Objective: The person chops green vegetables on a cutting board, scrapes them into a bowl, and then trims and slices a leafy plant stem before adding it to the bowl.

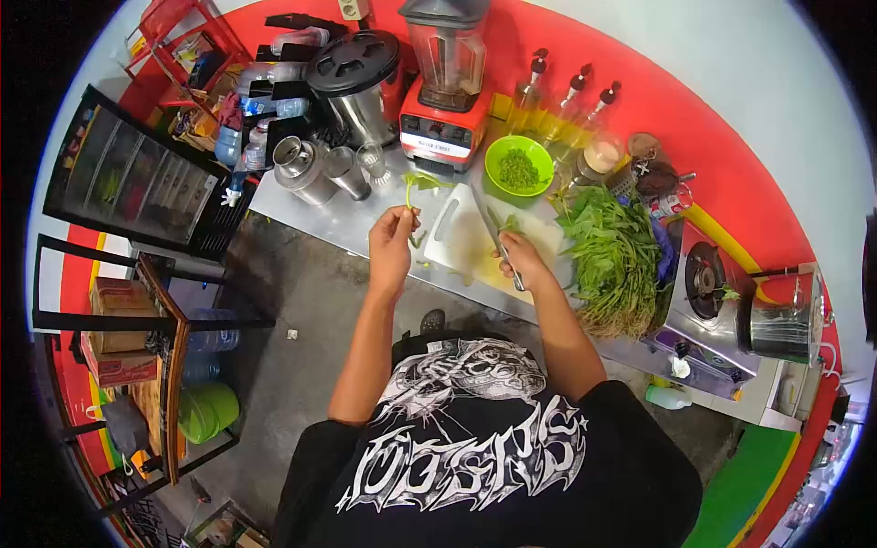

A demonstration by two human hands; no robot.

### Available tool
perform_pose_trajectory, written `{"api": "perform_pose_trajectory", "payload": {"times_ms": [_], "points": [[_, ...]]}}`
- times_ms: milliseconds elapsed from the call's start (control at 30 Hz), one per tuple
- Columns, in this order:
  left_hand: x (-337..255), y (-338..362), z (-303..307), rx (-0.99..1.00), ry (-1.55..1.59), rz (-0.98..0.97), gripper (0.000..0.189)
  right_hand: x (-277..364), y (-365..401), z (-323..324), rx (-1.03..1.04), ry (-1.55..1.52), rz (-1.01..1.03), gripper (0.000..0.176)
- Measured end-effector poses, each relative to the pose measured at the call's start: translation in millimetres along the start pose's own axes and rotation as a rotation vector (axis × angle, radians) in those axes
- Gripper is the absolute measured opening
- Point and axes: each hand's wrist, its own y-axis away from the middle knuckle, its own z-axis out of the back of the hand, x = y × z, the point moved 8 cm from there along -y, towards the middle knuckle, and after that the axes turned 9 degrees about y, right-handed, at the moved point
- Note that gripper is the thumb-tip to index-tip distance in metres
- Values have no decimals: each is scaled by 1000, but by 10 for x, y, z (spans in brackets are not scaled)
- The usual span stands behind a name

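Note:
My left hand point(391, 245) is closed on a stem of leafy greens point(409, 189), held upright by its lower end at the counter's front edge, left of the cutting board. In my right hand point(524, 259) is a knife point(485, 212), its blade pointing away from me over the white cutting board point(446, 239). A small green leaf point(510, 222) shows beside the blade, close to my right fingers. Behind the board stands a bright green bowl point(493, 179) with chopped greens point(518, 171) in it. To the right lies a large bunch of leafy greens point(610, 242), roots toward me.
A red blender point(445, 123) and a steel container with a black lid point(356, 87) stand behind. Metal cups point(345, 173) are at the left, pump bottles point(571, 100) at the back. A gas stove point(708, 283) with a pot point(781, 327) is at the right.

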Motion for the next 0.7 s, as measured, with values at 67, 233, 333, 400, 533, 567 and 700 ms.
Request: {"api": "perform_pose_trajectory", "payload": {"times_ms": [67, 233, 333, 400, 533, 567, 700], "points": [[-18, 16, 44, -14, 4, -2, 22, -13, 6, -3, 25, 35, -16, 32], [-73, 59, 62, -5, 30, 14, 25, -96, 84, 0, 104, 105, -40, 32], [-74, 88, 25, -12, 10, 10, 27, -46, 234, 37, 169, 153, -63, 35], [-71, 71, -40, 46, 3, 11, 28, 92, 403, 59, 145, 262, -54, 36], [-107, 51, -261, 142, 3, 3, 26, 541, 735, 46, 103, 282, 192, 36], [-57, 24, -287, 150, -20, 20, 26, 629, 834, 28, 94, 283, 195, 36], [-119, 28, -598, 231, 39, 14, 23, 1151, 1303, -98, 79, 222, 457, 39]]}}
